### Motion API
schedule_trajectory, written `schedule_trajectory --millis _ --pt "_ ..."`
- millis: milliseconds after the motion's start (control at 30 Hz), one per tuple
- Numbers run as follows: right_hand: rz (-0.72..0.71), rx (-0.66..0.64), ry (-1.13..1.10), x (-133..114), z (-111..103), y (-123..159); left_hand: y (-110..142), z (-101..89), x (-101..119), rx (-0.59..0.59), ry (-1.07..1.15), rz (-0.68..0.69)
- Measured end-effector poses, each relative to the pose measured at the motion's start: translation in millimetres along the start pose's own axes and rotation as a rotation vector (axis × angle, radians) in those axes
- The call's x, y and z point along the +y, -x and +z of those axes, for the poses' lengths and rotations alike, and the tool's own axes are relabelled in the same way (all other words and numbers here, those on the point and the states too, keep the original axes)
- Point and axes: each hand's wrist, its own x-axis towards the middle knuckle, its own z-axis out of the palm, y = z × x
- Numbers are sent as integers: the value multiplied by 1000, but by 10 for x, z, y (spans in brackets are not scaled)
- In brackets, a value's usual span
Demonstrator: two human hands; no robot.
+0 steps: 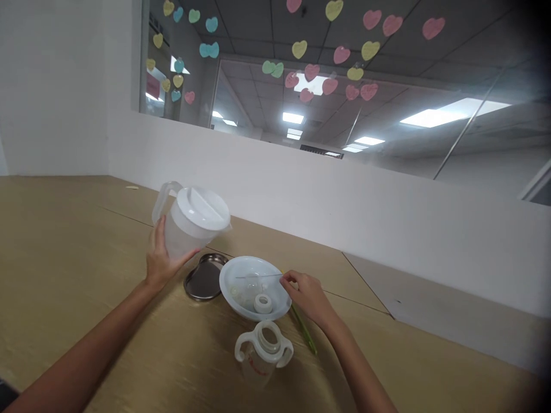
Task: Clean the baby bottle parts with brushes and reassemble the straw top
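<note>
My left hand [162,261] is wrapped round the body of a translucent white pitcher [200,215], which has a lid on and is slightly tilted, its spout toward the bowl. A thin rod [260,276] is pinched in the fingers of my right hand [305,292], reaching across a white bowl [235,304]. Inside the bowl lie a white bottle ring [263,303] and some clear pieces that I cannot make out well. In front of the bowl stands an uncapped baby bottle [260,358] with two white handles and red print.
A kidney-shaped metal tray [205,281] lies left of the bowl. Something long, thin and green [305,330] lies beneath my right hand. Behind the wooden table [64,275] rises a white wall [275,180] with a window above, dotted with heart-shaped paper notes [340,54].
</note>
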Motion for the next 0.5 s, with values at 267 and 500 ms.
schedule_trajectory --millis 267,500 --pt "-6 0 13 -10 20 -4 -35 -15 99 -87 47 407" --pt "-31 15 -1 -1 52 -17 -27 -30 117 -186 -73 573"
